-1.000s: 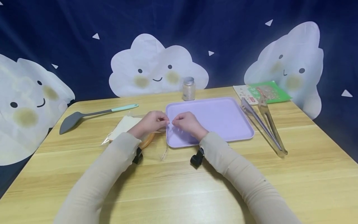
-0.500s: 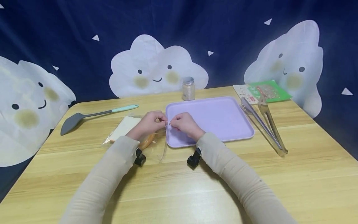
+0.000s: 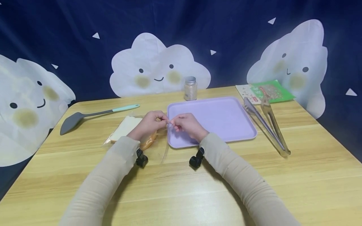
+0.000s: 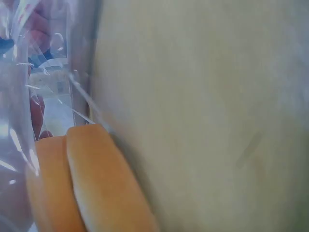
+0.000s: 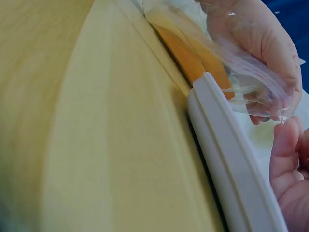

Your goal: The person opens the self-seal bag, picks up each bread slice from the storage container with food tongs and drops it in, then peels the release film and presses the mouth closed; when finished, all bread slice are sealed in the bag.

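Slices of bread lie inside a clear plastic bag on the table, left of a lilac tray. Their brown crusts show close up in the left wrist view. My left hand reaches over the bread and pinches the bag's opening edge, which has a pinkish zip strip. Facing it, my right hand pinches the same edge between thumb and finger, above the tray's left rim. The fingertips of both hands nearly meet. In the right wrist view the bag's film stretches between the hands.
A spatula with a mint handle lies at the left. A jar with a silver lid stands behind the tray. Metal tongs lie right of the tray, near a green-and-white packet. A patterned curtain hangs behind the table.
My right hand has shifted slightly left toward my left hand, and the fingertips are closer together at the bag's edge. Everything else on the table stays in place.
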The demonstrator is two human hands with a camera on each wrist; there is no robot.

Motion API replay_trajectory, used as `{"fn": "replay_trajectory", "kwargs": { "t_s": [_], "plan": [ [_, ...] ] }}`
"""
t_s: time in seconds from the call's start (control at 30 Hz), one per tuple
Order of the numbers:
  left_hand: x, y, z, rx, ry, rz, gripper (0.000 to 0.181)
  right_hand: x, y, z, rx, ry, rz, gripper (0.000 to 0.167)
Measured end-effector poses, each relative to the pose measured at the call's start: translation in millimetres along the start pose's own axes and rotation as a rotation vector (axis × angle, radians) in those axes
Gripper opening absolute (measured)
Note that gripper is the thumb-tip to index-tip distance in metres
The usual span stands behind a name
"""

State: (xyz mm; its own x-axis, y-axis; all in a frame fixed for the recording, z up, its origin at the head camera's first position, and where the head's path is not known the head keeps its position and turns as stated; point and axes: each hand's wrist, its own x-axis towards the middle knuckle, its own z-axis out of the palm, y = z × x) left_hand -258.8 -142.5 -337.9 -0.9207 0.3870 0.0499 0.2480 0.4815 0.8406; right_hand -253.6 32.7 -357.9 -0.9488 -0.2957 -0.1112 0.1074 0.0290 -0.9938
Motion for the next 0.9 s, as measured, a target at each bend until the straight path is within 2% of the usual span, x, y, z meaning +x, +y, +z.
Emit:
{"fn": "replay_trajectory", "kwargs": {
  "t_s": [0.13, 0.4, 0.6, 0.73, 0.9],
  "plan": [
    [0.5, -2.7, -1.2, 0.003, 0.02, 0.004, 0.009, -1.4, -3.7, -0.8, 0.025, -0.014, -0.016, 0.023],
    [1.1, -5.7, -1.0, -0.019, 0.028, 0.009, 0.01, -2.2, -2.6, -8.7, -0.025, -0.106, -0.106, 0.032],
    [-0.4, -5.0, -1.2, -0.017, 0.013, -0.004, 0.009, -2.7, -4.1, -10.6, -0.079, -0.171, -0.138, 0.024],
    [-0.9, -3.4, -1.4, -0.019, 0.01, -0.013, 0.009, -2.5, -4.7, -11.0, -0.103, -0.164, -0.144, 0.019],
    [-0.1, -3.8, -2.0, -0.012, 0.007, -0.001, 0.01, -1.8, -4.4, -10.7, -0.072, -0.144, -0.124, 0.017]
  ]
}}
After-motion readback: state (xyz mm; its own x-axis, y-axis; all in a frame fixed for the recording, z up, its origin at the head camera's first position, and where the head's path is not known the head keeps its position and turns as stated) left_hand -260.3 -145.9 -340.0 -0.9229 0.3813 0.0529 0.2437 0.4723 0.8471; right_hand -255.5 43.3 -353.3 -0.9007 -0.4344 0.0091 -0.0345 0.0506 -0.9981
